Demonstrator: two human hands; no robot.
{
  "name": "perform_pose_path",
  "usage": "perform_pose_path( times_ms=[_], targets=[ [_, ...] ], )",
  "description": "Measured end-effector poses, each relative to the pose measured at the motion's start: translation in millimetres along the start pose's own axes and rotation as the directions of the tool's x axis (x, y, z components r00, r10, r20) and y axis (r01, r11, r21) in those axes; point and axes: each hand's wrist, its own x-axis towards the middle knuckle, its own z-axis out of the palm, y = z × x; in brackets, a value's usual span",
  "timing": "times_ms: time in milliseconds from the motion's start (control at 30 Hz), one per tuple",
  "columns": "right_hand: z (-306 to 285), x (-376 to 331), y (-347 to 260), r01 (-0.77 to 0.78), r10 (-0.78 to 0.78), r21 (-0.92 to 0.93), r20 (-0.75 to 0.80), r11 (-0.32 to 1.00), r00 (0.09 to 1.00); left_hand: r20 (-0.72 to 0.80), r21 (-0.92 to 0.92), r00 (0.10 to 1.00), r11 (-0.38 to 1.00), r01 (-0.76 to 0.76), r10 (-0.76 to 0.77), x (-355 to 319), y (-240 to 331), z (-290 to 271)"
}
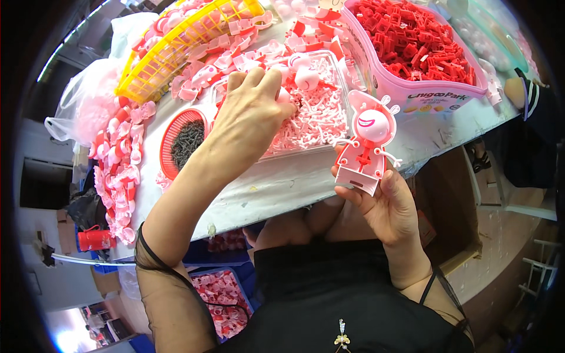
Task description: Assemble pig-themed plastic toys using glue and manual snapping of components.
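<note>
My right hand [385, 203] holds a pink and red plastic pig-shaped toy figure [366, 144] upright by its lower end, just off the table's front edge. My left hand [250, 112] reaches into a clear plastic tray [338, 82] full of small white and pink plastic pieces, fingers curled down among them; whether they pinch a piece is hidden. A few pink toy heads [306, 73] lie at the tray's far side.
A small red round basket [176, 132] of dark screws sits left of the tray. A yellow basket [170, 44] of pink parts is behind it, a pink tub [412, 91] of red pieces at right. Loose pink parts [120, 170] line the table's left edge.
</note>
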Motion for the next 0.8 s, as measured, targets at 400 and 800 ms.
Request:
perform_pose_path(
  times_ms=[400, 800],
  targets=[
    [3, 0, 7, -0.019, 0.020, 0.017, -0.033, 1.000, 0.999, -0.040, -0.032, 0.999, 0.999, -0.025, 0.024, -2, -10, 6],
    [1, -3, 7, -0.013, 0.012, -0.015, -0.028, 1.000, 1.000, 0.026, -0.040, 1.000, 0.999, -0.015, 0.016, -9, -18, 2]
  ],
)
